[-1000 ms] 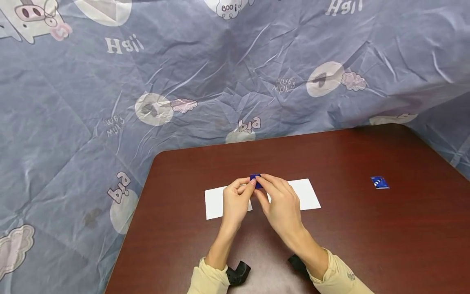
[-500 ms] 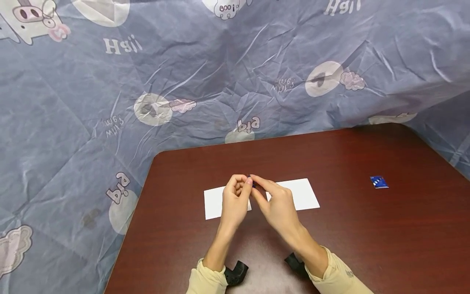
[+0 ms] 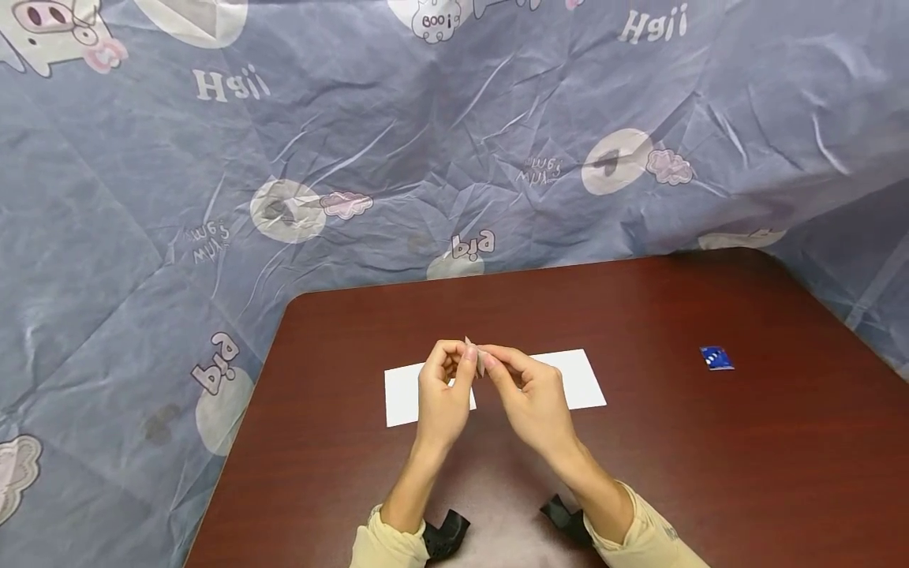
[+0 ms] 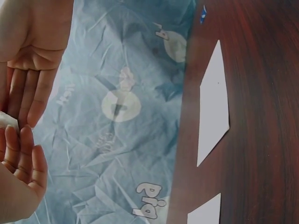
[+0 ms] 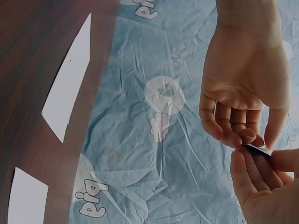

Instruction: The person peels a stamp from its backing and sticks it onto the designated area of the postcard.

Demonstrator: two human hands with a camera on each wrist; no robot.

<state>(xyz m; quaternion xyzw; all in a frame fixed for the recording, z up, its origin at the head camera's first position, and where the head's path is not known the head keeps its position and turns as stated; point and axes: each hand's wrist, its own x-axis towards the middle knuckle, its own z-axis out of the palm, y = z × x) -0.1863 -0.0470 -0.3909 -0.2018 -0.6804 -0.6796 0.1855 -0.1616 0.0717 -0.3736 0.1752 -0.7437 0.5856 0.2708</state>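
Note:
In the head view my left hand (image 3: 442, 398) and right hand (image 3: 538, 402) meet above the middle of the table. Fingertips and thumbs of both pinch a small thin packet (image 3: 480, 364) between them, its pale side showing here. It appears as a whitish piece (image 4: 7, 120) at the left edge of the left wrist view. From the right wrist, the packet (image 5: 258, 150) is seen nearly edge-on, dark with a light rim, fingers covering most of it. One white card (image 3: 402, 396) lies beyond the left hand and another white card (image 3: 581, 380) beyond the right, both partly hidden.
A small blue packet (image 3: 716, 358) with white marks lies on the right part of the dark red-brown table (image 3: 639, 315). Black wrist mounts (image 3: 446, 536) show by the sleeves. A printed blue-grey cloth (image 3: 398, 142) hangs behind the table.
The packet has turned between my hands: its blue face showed a second ago, then its edge, now its pale side. Both hands stay together, the fingers regripping. The head view has shifted slightly.

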